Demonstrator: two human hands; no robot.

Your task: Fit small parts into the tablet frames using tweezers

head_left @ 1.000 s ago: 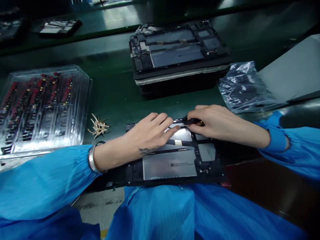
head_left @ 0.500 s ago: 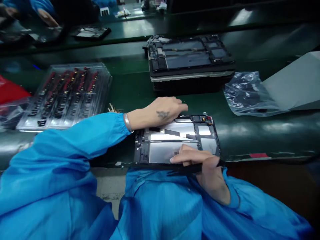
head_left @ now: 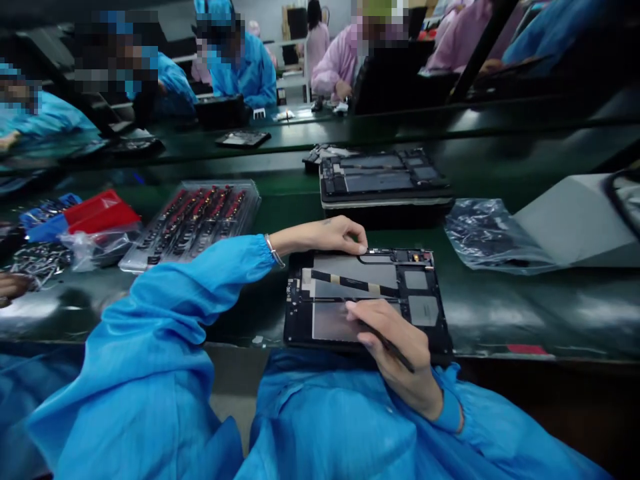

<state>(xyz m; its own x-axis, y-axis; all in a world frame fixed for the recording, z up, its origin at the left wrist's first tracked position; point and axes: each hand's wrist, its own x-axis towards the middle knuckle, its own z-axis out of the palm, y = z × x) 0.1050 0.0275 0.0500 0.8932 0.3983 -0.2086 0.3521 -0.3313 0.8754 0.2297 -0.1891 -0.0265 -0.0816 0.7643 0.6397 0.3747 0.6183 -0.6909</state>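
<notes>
An opened tablet [head_left: 350,273] lies flat at the bench's front edge, with its silver battery panels, black frame and a dark ribbon cable showing. My left hand [head_left: 340,233] rests at its far edge, thumb and fingertips pinched together; whatever is between them is too small or hidden. Over the near side of the tablet, my right hand [head_left: 395,340] is closed around slim black tweezers [head_left: 387,343], held like a pen. Their tips are hidden near the fingers.
Behind the tablet stands a stack of similar opened tablets [head_left: 385,177]. To the left are a clear tray [head_left: 195,223] of small circuit parts and a red bin [head_left: 103,212]. A plastic bag [head_left: 493,237] and a white box [head_left: 585,223] sit right. Co-workers sit across the bench.
The view has tilted up, bringing co-workers into sight. My left hand has gone from lying flatter over the far edge to a pinch there. My right hand has turned, showing the tweezers upright.
</notes>
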